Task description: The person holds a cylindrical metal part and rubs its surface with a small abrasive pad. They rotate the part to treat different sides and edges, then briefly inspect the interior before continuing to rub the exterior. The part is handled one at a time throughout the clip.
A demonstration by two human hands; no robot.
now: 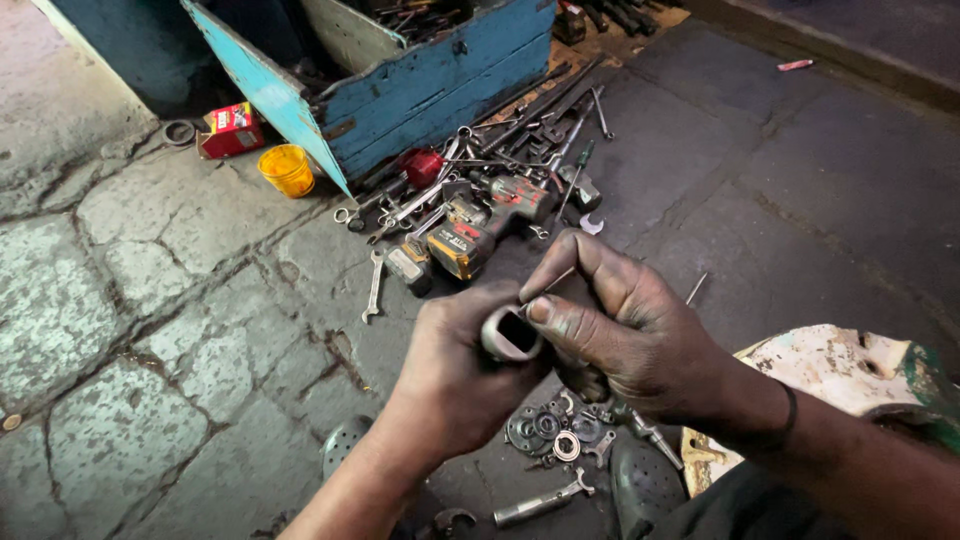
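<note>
Short grey metal sleeve (510,335), hollow, open end facing up, held above the stone floor (150,300) near the middle of the view. Left hand (455,375) clenched round the sleeve from below and the left. Right hand (625,330) closed on a thin metal pin (556,281), pinched between thumb and forefinger, thumb tip touching the sleeve's rim. Whether the pin's lower end sits inside the bore cannot be told.

Judged from the pose: best done with the sleeve kept steady and upright in the left fist, the pin guided straight along the bore rather than levered against the rim, grimy fingers kept firm against slipping.

Just below the hands, on the floor: small washers and rings (550,432), a bolt-like part (540,502) nearer still. Farther off, a heap of spanners and sockets (440,195) around a cordless power tool (480,225) with a yellow and black battery.

Containers: a worn blue wooden toolbox (430,80) far centre, its hinged side dropped open, dark metal tools crowded inside, not told apart. Left of it, a small yellow cup (287,168), open, contents not visible beyond its yellow inside. Farther left, a small red carton (232,130), shut. At the right edge, a chipped white and green metal casing (850,375).
</note>
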